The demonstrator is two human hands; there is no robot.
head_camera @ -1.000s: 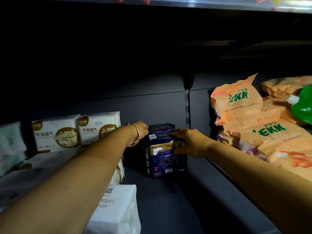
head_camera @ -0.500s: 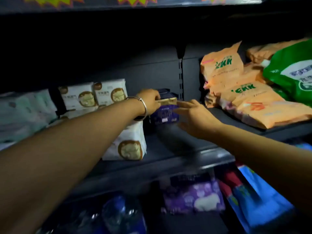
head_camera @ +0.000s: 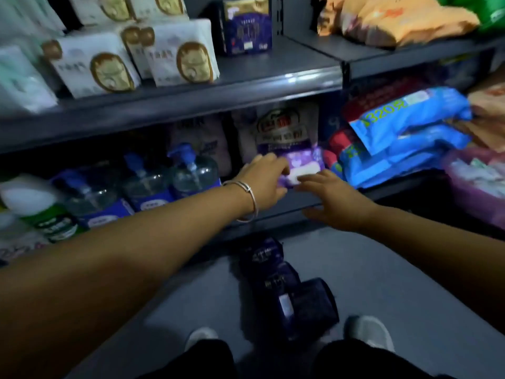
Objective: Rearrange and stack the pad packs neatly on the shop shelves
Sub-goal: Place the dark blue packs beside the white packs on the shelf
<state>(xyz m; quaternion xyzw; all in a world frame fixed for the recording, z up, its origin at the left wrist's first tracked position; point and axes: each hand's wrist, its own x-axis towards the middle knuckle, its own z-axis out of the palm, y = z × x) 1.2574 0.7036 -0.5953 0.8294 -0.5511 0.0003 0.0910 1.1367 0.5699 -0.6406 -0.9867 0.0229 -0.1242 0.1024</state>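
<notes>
Both hands reach into the lower shelf (head_camera: 308, 206) toward a purple pad pack (head_camera: 302, 166) lying at its front edge, just past the middle of the view toward 12 o'clock. The left hand (head_camera: 263, 183), with a silver bangle (head_camera: 250, 199) at the wrist, touches the pack's left end with its fingers bent over it; blur hides whether they actually clamp it, so I cannot tell if it grips. The right hand (head_camera: 332, 199) lies at the pack's 5 o'clock, fingers spread and fairly straight, fingertips touching the pack's near edge and grasping nothing.

The step in hand looks like picking up this pack for restacking. A dark navy pad pack (head_camera: 246, 26) already stands on the upper shelf (head_camera: 273, 77) at 12 o'clock, beside the white pad packs (head_camera: 142, 58) at 10 o'clock. More dark packs (head_camera: 284, 291) lie on the floor at 6 o'clock, still to be shelved.

Next, both hands probably need to close on the purple pack's ends and draw it clear of the white bag (head_camera: 284, 129) behind it and the blue bags (head_camera: 404, 138) at its 3 o'clock.
</notes>
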